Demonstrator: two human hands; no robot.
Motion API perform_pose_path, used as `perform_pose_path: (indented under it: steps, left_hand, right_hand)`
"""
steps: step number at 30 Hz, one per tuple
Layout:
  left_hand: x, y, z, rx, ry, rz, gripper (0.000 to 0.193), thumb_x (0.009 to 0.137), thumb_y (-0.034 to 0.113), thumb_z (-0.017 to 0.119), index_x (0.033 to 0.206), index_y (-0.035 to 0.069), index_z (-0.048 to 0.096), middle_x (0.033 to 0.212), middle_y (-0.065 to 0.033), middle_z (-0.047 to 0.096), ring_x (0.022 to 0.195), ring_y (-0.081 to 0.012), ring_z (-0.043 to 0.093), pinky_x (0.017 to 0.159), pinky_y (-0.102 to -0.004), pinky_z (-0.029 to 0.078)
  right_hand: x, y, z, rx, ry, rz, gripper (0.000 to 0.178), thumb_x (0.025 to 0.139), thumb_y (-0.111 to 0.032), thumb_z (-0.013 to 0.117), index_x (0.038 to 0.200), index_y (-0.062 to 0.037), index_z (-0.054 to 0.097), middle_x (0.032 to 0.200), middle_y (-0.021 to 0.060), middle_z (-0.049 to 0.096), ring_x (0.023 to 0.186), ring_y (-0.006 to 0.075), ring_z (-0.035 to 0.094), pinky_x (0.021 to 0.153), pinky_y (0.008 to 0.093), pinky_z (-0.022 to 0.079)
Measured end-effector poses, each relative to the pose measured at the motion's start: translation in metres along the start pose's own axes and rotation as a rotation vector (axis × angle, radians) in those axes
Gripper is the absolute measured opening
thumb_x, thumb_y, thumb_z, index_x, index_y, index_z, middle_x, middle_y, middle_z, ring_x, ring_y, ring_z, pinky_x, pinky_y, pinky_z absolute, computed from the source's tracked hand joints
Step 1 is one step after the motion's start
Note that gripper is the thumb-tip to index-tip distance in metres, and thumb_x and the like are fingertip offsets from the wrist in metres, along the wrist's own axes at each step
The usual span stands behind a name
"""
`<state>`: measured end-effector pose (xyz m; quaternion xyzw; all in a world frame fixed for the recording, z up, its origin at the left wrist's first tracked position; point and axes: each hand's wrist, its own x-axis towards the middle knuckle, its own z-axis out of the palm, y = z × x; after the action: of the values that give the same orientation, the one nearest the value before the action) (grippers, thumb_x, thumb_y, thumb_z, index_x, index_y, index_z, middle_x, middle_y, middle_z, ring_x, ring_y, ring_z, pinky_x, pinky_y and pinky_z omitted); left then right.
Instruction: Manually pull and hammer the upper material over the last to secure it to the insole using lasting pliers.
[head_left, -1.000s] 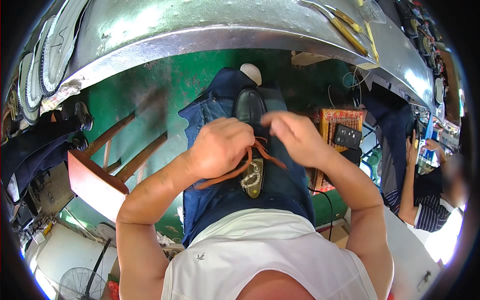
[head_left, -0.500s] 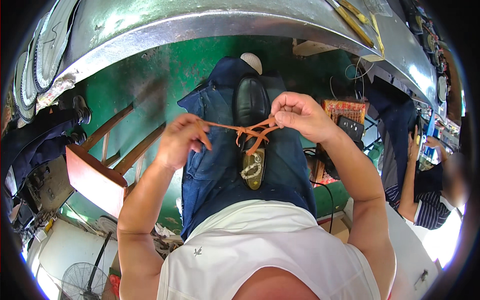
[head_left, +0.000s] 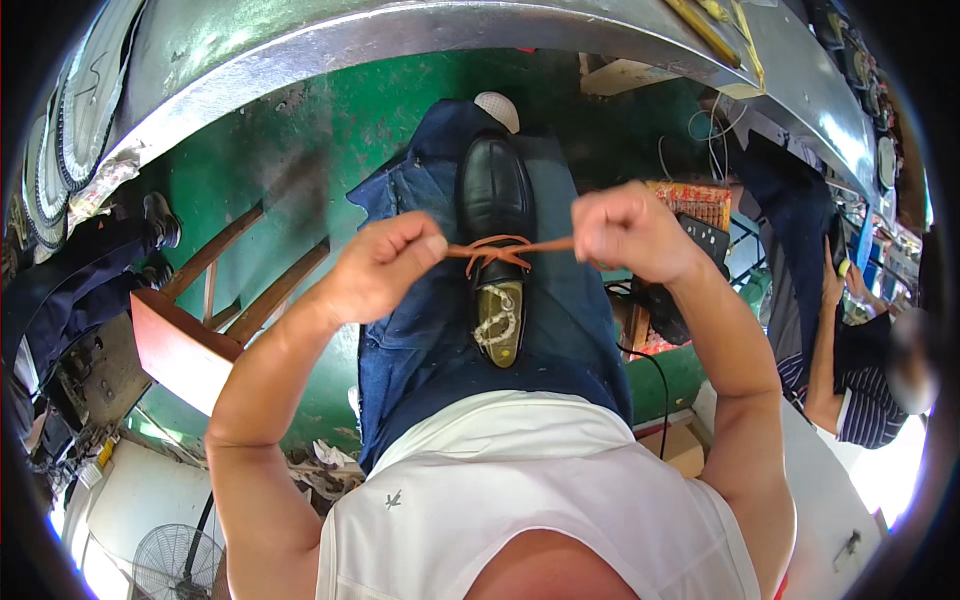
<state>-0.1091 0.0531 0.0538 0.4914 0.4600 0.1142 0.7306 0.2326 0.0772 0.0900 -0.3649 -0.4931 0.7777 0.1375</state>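
Note:
A black leather shoe [head_left: 496,190] lies on my lap over dark blue cloth [head_left: 415,310], its toe pointing away from me. The shoe last's olive-brown heel part [head_left: 499,330], with a pale cord looped on it, shows at the near end. Over the shoe's opening an orange-brown lace [head_left: 497,254] is crossed in a loose knot with loops. My left hand [head_left: 385,262] pinches one end of the lace. On the other side my right hand [head_left: 630,235], slightly blurred, has its fingers curled around the opposite end. The lace is stretched fairly straight between both hands.
A metal workbench [head_left: 380,50] curves across the far side, with yellow-handled tools [head_left: 705,32] on it. At the left stands a wooden stool [head_left: 190,340]. A red patterned box [head_left: 690,205] is at my right. Another person [head_left: 850,370] works at far right.
My hands have pulled the lace ends further apart, and the knot has drawn in closer to the shoe. The left hand's loose lace end no longer dangles in sight.

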Motion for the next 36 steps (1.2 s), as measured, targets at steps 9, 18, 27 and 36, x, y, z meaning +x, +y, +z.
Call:
perform_pose_path:
  steps: [9,18,27,36]
  left_hand:
    - [0.009,0.022,-0.008,-0.188,-0.315,-0.162,0.016,0.091,0.010,0.073,0.100,-0.003,0.076,0.089,-0.0035,0.066,0.062,-0.0076,0.057,0.046,-0.0227,0.049]
    - [0.042,0.001,0.047,-0.308,0.063,0.374,0.019,0.090,-0.001,0.071,0.108,0.000,0.074,0.097,-0.0057,0.065,0.080,-0.0124,0.062,0.067,-0.0249,0.050]
    - [0.031,0.040,0.018,0.925,0.134,0.801,0.008,0.065,0.002,0.062,0.071,0.002,0.057,0.077,-0.0137,0.054,0.074,-0.0366,0.058,0.071,-0.0456,0.048]
    - [-0.047,0.027,-0.073,0.899,0.718,0.614,0.027,0.082,0.000,0.066,0.109,0.001,0.064,0.106,-0.0202,0.066,0.100,-0.0407,0.063,0.088,-0.0468,0.052]
  right_hand:
    - [0.038,0.046,0.027,-0.879,0.729,-0.301,0.006,0.086,-0.012,0.076,0.090,-0.0065,0.077,0.080,0.0095,0.069,0.073,0.0239,0.069,0.069,0.0340,0.054]
    - [0.046,0.021,0.046,-0.069,0.243,0.183,0.021,0.085,-0.019,0.083,0.089,0.0009,0.077,0.079,0.0013,0.074,0.074,0.0047,0.063,0.064,0.0243,0.049]
    - [0.028,-0.002,0.054,-1.239,0.508,-0.546,0.012,0.077,-0.012,0.068,0.072,-0.0005,0.068,0.102,0.0118,0.066,0.086,0.0283,0.065,0.074,0.0388,0.050]
    - [0.011,0.043,0.121,-0.439,0.240,-0.181,0.111,0.073,-0.020,0.085,0.155,-0.0014,0.013,0.151,0.0193,0.031,0.137,0.0360,0.039,0.117,0.0402,0.032]
